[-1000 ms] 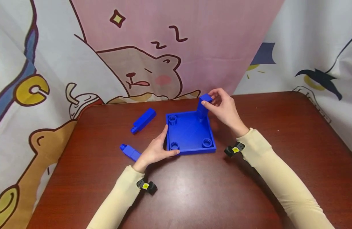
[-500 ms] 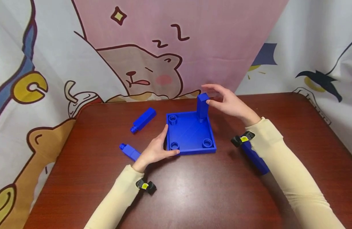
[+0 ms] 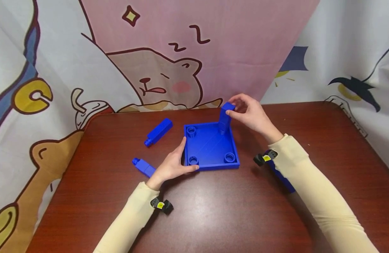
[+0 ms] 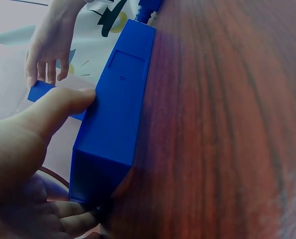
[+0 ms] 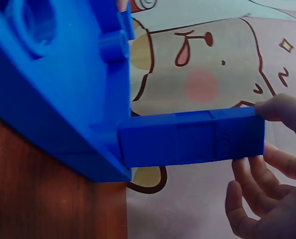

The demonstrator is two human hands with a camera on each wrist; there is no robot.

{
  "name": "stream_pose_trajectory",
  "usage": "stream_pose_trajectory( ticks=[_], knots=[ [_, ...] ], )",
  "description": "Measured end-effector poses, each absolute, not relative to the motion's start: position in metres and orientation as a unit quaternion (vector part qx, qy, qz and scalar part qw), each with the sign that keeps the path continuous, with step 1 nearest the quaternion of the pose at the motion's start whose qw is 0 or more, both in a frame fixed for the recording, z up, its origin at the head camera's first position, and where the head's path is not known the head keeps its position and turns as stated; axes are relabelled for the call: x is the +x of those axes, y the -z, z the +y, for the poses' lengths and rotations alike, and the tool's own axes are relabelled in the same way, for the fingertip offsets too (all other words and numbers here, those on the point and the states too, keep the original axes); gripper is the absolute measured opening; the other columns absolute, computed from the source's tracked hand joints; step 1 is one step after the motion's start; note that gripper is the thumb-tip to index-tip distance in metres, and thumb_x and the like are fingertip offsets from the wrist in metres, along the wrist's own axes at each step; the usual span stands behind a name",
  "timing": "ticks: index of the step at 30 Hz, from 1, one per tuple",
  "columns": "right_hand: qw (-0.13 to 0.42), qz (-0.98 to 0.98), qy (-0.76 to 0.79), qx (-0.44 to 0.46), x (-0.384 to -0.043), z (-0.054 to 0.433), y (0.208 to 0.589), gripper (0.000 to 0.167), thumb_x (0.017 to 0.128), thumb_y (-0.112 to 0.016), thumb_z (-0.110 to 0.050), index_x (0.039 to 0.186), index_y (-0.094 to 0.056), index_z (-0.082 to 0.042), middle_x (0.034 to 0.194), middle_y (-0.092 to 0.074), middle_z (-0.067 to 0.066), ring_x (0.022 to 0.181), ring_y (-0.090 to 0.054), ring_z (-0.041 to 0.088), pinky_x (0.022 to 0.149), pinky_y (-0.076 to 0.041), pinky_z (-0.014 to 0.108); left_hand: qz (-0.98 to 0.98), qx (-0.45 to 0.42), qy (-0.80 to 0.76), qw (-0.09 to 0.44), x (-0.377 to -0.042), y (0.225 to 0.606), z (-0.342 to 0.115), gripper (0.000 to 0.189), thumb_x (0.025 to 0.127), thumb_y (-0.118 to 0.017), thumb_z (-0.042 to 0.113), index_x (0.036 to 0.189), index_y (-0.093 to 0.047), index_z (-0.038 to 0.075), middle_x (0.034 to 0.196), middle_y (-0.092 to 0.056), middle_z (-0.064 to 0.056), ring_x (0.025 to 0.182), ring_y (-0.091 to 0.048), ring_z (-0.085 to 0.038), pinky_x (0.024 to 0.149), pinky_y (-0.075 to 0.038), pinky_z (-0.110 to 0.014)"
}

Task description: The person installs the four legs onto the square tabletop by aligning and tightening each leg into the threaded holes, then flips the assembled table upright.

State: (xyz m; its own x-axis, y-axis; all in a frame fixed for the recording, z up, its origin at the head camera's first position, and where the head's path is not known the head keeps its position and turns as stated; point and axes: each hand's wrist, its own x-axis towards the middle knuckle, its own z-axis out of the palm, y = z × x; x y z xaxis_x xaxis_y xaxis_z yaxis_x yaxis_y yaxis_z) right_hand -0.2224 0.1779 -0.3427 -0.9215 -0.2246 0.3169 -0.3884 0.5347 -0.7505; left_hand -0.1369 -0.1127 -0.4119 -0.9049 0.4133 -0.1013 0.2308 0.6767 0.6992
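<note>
In the head view, the blue tray (image 3: 207,146) lies flat on the brown table (image 3: 194,218), and its far-right corner carries the upright post (image 3: 225,116). The left hand (image 3: 172,165), thumb and fingers spread apart, clasps the near-left corner by its two outer walls, probably to keep the tray from twisting or sliding. That grip, diagonally across from the post, leaves the far-left socket (image 3: 191,131) and near-right socket (image 3: 229,157) open from above. The right hand (image 3: 249,116) pinches the post near its top, perhaps because turning comes easier there, clear of the tray's walls. Two loose posts lie to the left: the far loose post (image 3: 159,132) well apart from the tray, the near loose post (image 3: 145,169) partly covered by the left hand. A third loose post (image 3: 282,177) lies half hidden beneath the right sleeve (image 3: 308,182), so that side offers less room for the forearm. The far edge of the table meets the curtain (image 3: 238,52) just behind the post; bare wood stretches from the tray toward the person. In the left wrist view, the thumb presses the tray's near wall while the fingers reach round the corner. In the right wrist view, thumb and fingertips take opposite sides of the post's free end; its foot meets the corner, but how deeply it sits I cannot tell
</note>
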Motion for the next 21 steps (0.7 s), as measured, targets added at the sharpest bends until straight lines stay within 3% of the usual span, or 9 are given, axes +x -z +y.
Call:
stream_pose_trajectory(
  ticks=[14,21],
  knots=[
    [0.227,-0.859,-0.449,0.090,-0.207,0.154,0.357,0.034,0.080,-0.079,-0.018,0.103,-0.063,0.001,0.089,-0.061,0.012,0.073,-0.059,0.021,0.064,-0.044,0.016,0.908,0.177,-0.359,0.125,-0.138,0.411,-0.112,0.111,0.078,-0.079,0.039,0.155,-0.007,0.003,0.155,-0.021,-0.019,0.139,-0.027,-0.035,0.111,-0.027,-0.045],
    [0.227,-0.853,-0.465,0.066,-0.205,0.148,0.359,0.036,0.080,-0.080,-0.022,0.104,-0.062,0.000,0.090,-0.061,0.012,0.074,-0.058,0.019,0.065,-0.044,0.016,0.909,0.173,-0.358,0.126,-0.138,0.413,-0.112,0.111,0.077,-0.079,0.039,0.155,-0.007,0.004,0.156,-0.020,-0.019,0.139,-0.026,-0.034,0.111,-0.026,-0.044]
  ],
)
